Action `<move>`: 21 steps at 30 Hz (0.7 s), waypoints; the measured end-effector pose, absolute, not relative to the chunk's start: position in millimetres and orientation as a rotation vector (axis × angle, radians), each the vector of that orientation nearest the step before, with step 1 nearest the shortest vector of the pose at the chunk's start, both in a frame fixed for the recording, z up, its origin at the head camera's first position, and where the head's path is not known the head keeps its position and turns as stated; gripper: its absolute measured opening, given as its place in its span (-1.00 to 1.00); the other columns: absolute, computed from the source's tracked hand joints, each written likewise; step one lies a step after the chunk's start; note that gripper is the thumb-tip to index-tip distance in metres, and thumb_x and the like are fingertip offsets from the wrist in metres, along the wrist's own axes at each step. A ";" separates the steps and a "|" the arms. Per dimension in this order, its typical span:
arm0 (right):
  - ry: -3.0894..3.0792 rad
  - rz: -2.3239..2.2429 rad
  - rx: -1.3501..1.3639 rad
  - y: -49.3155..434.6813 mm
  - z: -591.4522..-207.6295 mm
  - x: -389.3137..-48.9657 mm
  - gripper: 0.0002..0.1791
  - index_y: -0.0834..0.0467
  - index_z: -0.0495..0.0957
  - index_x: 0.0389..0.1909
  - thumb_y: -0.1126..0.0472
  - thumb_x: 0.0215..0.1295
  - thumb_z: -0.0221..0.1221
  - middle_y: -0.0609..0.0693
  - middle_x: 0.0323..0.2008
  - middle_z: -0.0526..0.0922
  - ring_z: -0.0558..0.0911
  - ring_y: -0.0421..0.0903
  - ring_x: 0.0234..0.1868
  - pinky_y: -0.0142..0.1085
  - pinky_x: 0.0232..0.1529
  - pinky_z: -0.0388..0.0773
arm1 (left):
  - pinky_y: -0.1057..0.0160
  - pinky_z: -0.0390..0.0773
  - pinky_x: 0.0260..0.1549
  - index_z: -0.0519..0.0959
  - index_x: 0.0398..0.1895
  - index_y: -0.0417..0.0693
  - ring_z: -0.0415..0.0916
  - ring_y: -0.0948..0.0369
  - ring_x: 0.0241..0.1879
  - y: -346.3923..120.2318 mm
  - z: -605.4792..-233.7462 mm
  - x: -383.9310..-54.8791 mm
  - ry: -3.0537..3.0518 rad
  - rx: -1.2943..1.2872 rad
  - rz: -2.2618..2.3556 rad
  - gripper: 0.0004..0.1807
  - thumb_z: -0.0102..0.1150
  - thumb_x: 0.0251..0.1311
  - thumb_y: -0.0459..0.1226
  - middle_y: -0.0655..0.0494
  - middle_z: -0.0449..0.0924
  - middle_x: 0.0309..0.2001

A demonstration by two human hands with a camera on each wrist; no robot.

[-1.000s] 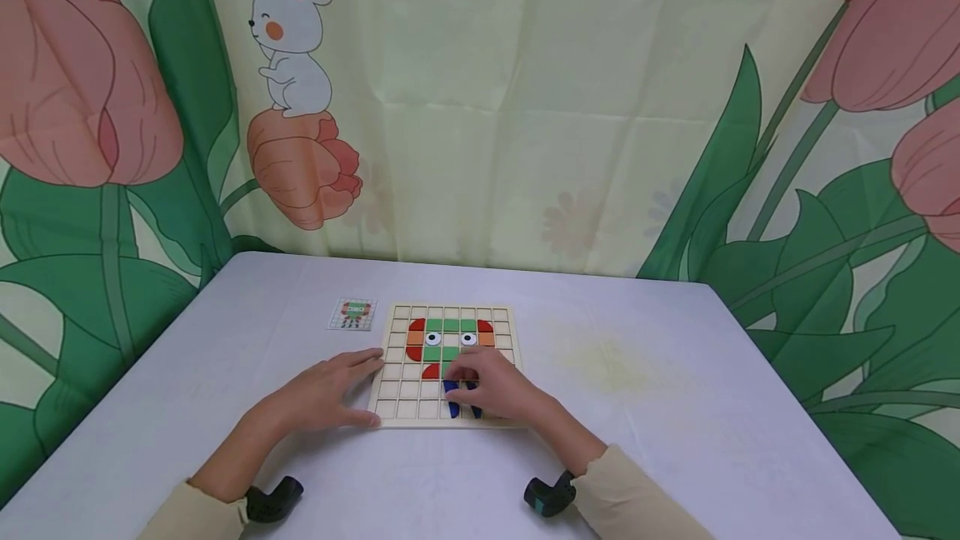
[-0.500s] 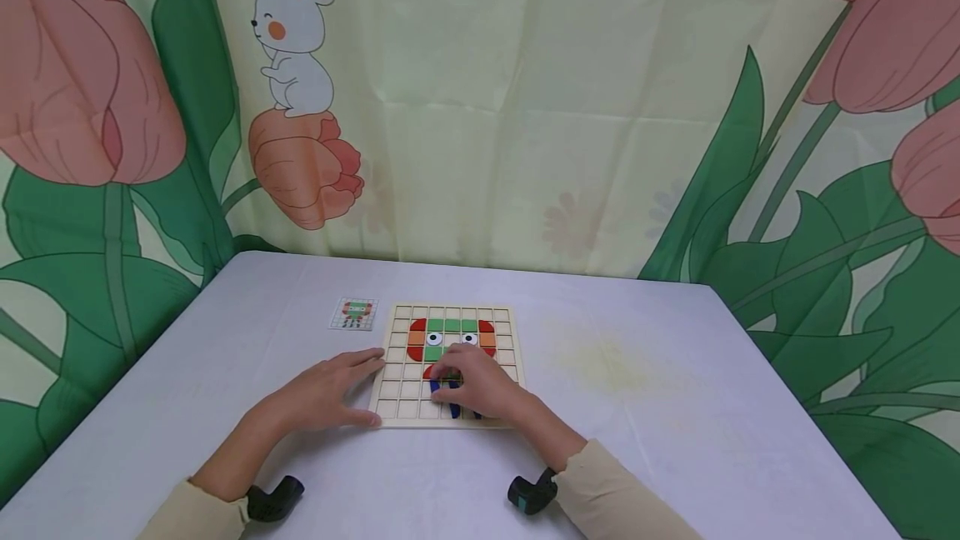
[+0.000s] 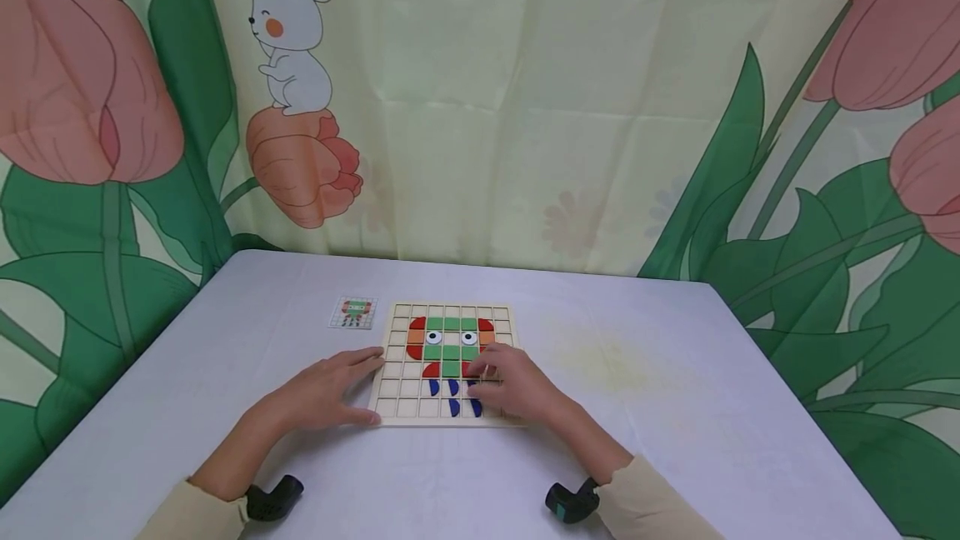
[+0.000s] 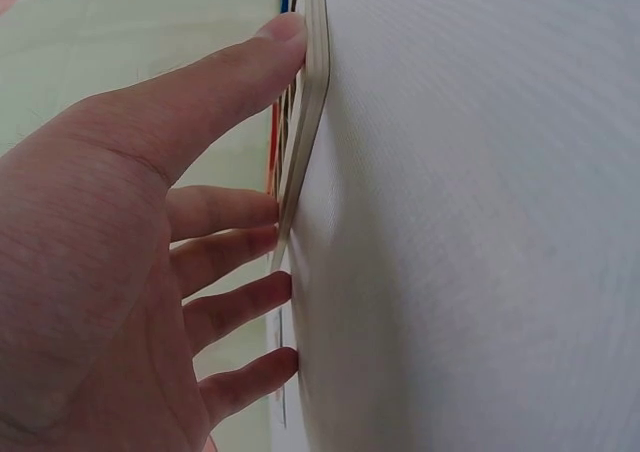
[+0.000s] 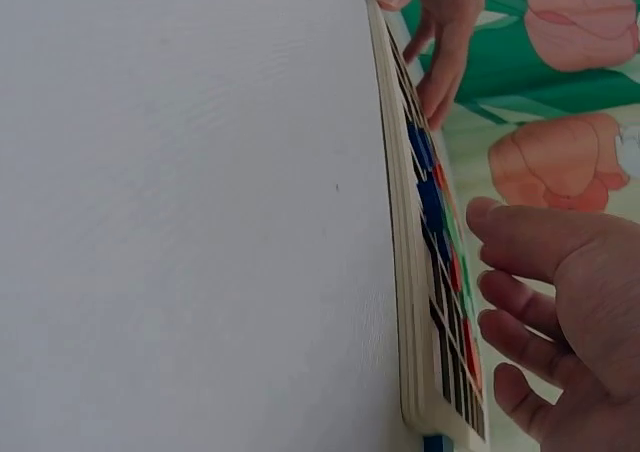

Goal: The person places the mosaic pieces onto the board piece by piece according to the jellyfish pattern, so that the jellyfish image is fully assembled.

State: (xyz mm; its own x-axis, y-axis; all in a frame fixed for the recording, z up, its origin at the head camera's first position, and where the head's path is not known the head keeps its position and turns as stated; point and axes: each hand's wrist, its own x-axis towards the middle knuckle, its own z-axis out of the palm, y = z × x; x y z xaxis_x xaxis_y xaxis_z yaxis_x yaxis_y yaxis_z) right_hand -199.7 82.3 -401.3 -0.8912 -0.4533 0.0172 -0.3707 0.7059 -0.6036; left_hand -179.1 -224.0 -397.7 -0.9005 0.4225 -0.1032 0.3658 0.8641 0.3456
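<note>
A square wooden grid board [image 3: 397,401] lies on the table, with red, orange, green and eye-patterned pieces set in its cells. Several blue quarter-round pieces [image 3: 453,407] sit in its lower rows. My left hand [image 3: 330,390] rests at the board's left edge; in the left wrist view its thumb [image 4: 230,87] touches the rim and the fingers are extended. Over the lower right of the board hovers my right hand [image 3: 513,382], its fingers loosely bent. The right wrist view shows a gap between thumb [image 5: 510,234] and fingers, with nothing held.
A small picture card [image 3: 353,313] showing a similar coloured figure on a grid lies beyond the left hand, beside the board. White cloth covers the table [image 3: 637,407]. Behind it hangs a curtain [image 3: 480,107] printed with tulips and a rabbit.
My right hand went left over the blue pieces, then back right with its fingers apart. A blue piece at the left of the lower row is now uncovered. The left hand stayed put.
</note>
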 end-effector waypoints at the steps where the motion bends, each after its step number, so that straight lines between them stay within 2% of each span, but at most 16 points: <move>1: 2.785 -0.941 -0.652 86.9 -400.4 -198.5 -0.81 -0.05 0.68 -0.20 0.06 0.16 0.35 -0.20 -0.26 0.57 0.51 -0.23 -0.22 -0.44 -0.25 0.54 | -0.21 0.31 0.27 0.36 0.37 -0.05 0.20 -0.07 0.41 -224.0 -397.7 -179.3 2.862 0.612 0.478 -0.01 0.41 -0.14 0.22 0.03 0.23 0.45; 8: 2.858 -0.917 -0.578 119.1 -395.4 -190.2 -0.80 -0.01 0.67 -0.22 0.12 0.12 0.38 -0.19 -0.27 0.59 0.52 -0.20 -0.23 -0.38 -0.25 0.55 | -0.23 0.31 0.25 0.37 0.36 -0.05 0.20 -0.07 0.41 -224.4 -399.3 -179.9 2.865 0.620 0.477 -0.01 0.40 -0.14 0.23 0.03 0.24 0.44; 14: 2.879 -0.919 -0.468 140.4 -394.0 -182.8 -0.81 -0.01 0.69 -0.25 0.16 0.08 0.40 -0.19 -0.30 0.60 0.51 -0.19 -0.23 -0.41 -0.26 0.55 | -0.24 0.31 0.25 0.38 0.36 -0.03 0.21 -0.07 0.40 -224.4 -399.9 -179.4 2.872 0.614 0.477 -0.02 0.40 -0.14 0.23 0.03 0.25 0.44; 21: 2.882 -0.888 -0.566 161.1 -398.2 -179.5 -0.86 -0.03 0.66 -0.35 0.23 0.07 0.39 -0.25 -0.39 0.57 0.49 -0.23 -0.30 -0.46 -0.29 0.51 | -0.23 0.31 0.26 0.38 0.36 -0.04 0.21 -0.07 0.40 -224.7 -400.0 -179.2 2.872 0.628 0.475 -0.02 0.40 -0.14 0.24 0.04 0.25 0.44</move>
